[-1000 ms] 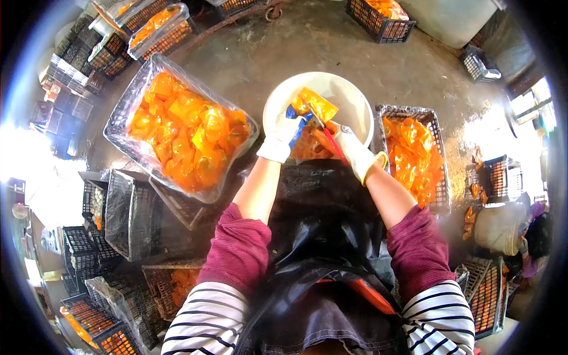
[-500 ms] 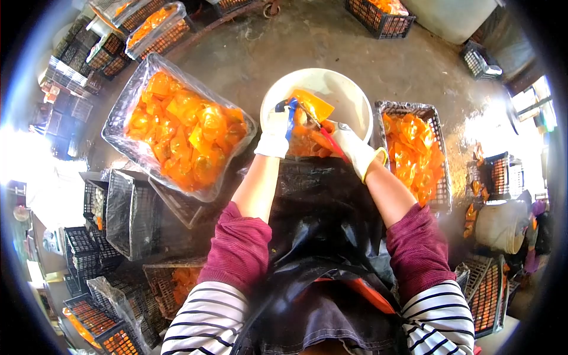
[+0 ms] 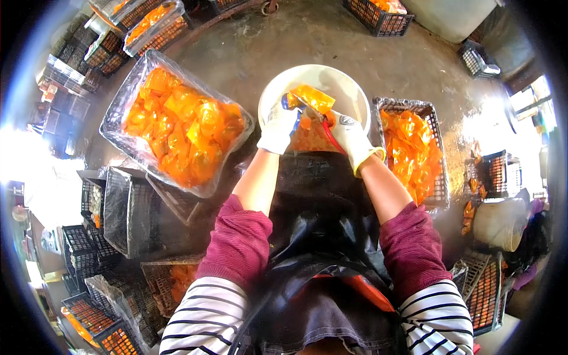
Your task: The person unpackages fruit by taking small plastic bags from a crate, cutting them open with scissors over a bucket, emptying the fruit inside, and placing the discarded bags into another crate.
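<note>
A white glove with blue fingertips covers my left hand [image 3: 279, 128], which is closed on one side of a shiny orange plastic packet [image 3: 313, 98] above a round white tub [image 3: 358, 97]. My right hand [image 3: 350, 135], in a white glove with a yellow cuff, grips what look like red-handled scissors [image 3: 332, 135]. Their blades point at the packet's lower edge; whether they touch it is hard to tell. Orange pieces [image 3: 313, 139] lie in the tub's bottom, partly hidden by my hands.
To the left, a plastic-lined crate [image 3: 112, 127] holds a heap of shiny orange packets. Another black crate [image 3: 436, 118] of orange packets stands close on the right. Stacked crates [image 3: 89, 242] line the left side, and a pale bucket [image 3: 500, 225] sits at right. The floor looks wet.
The packet has tilted and its top moved slightly down. Both hands have shifted a little, with the right hand turned more upright. The view has moved slightly.
</note>
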The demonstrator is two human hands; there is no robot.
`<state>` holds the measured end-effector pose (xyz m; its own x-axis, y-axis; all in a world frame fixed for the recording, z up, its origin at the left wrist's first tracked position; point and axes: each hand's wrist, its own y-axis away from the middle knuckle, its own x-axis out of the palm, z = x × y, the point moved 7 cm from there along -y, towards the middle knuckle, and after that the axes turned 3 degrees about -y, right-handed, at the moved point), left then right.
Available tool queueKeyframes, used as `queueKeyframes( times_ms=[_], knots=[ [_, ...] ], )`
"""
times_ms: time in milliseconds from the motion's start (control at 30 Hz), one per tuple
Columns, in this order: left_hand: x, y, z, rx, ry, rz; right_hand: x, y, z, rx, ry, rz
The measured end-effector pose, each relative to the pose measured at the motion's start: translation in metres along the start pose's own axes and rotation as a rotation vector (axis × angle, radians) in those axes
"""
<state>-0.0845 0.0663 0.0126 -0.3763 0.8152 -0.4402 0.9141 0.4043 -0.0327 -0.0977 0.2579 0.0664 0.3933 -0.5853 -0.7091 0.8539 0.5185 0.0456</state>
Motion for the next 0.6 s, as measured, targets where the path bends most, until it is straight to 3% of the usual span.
queueKeyframes(
  times_ms=[100,167,233,300,433,500,567,600],
  knots=[
    [-0.009,0.004,-0.005,0.095,0.031,-0.091,0.002,-0.001,-0.010,-0.008,-0.027,-0.077],
    [-0.016,0.005,0.001,0.016,0.332,-0.031,0.004,-0.001,-0.020,-0.001,-0.081,-0.107],
    [-0.049,0.028,-0.025,-0.027,0.560,-0.080,0.024,-0.018,-0.062,0.133,-0.597,-0.062],
    [-0.083,0.034,-0.039,-0.048,0.533,-0.178,0.042,-0.038,-0.095,0.205,-1.051,-0.093],
    [-0.145,0.045,-0.055,-0.002,0.554,-0.487,-0.016,-0.005,-0.066,0.093,-1.425,-0.290],
    [-0.191,0.038,-0.041,0.122,-0.320,-0.653,-0.033,0.008,-0.082,0.016,-1.775,-0.493],
    [-0.201,0.042,-0.027,0.278,-0.771,-0.660,-0.031,0.017,-0.096,0.121,-2.088,-0.449],
    [-0.201,0.037,-0.018,0.022,-0.796,-0.365,-0.030,0.014,-0.103,0.031,-2.182,-0.292]
  ],
)
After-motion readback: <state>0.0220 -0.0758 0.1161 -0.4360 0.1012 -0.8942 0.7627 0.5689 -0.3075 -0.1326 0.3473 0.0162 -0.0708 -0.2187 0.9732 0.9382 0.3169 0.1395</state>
